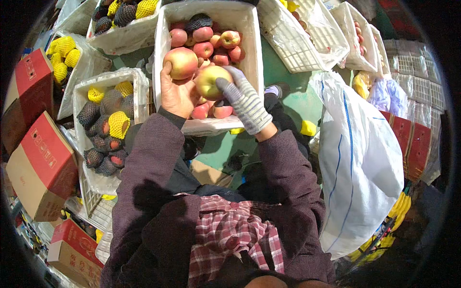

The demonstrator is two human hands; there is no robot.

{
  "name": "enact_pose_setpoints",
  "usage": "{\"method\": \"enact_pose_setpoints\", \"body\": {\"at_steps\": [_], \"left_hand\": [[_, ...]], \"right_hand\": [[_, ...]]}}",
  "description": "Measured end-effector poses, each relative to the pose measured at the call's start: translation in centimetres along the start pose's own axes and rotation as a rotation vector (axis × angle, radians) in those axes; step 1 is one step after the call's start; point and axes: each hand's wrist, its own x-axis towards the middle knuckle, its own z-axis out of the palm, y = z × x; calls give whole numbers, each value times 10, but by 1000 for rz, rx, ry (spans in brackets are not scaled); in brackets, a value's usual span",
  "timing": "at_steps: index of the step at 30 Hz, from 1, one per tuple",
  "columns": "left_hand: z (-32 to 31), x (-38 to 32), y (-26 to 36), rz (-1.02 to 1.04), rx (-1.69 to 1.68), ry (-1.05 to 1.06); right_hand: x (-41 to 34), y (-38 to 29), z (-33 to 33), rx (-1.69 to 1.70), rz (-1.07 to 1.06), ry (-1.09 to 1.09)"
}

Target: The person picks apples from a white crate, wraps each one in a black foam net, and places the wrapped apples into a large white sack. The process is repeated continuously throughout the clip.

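My left hand (pixel 180 94), bare, holds a red-and-yellow apple (pixel 183 63) with the thumb along its side. A striped knit glove covers my right hand (pixel 245 99), which grips a yellow-green apple (pixel 212 82) close beside the first one. Both hands are above a white plastic-lined crate (pixel 252 72) of loose red apples (pixel 203 49). Among these lies one fruit in a black foam net (pixel 199 21). My hands and the two held apples hide part of the crate's contents.
To the left, a lined crate (pixel 138 93) holds apples in black and yellow foam nets (pixel 119 124). Red-and-tan cartons (pixel 41 167) stand farther left. A large white woven sack (pixel 363 169) bulges at the right. More white crates (pixel 295 39) stand at the back right, and bananas (pixel 400 210) lie behind the sack.
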Motion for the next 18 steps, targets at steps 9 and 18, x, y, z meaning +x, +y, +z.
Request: {"method": "enact_pose_setpoints", "body": {"at_steps": [9, 18], "left_hand": [[-27, 6, 50, -112, -375, -195], [-34, 11, 75, -4, -389, -181]], "right_hand": [[50, 83, -40, -1270, 49, -162], [93, 134, -42, -1304, 85, -213]]}}
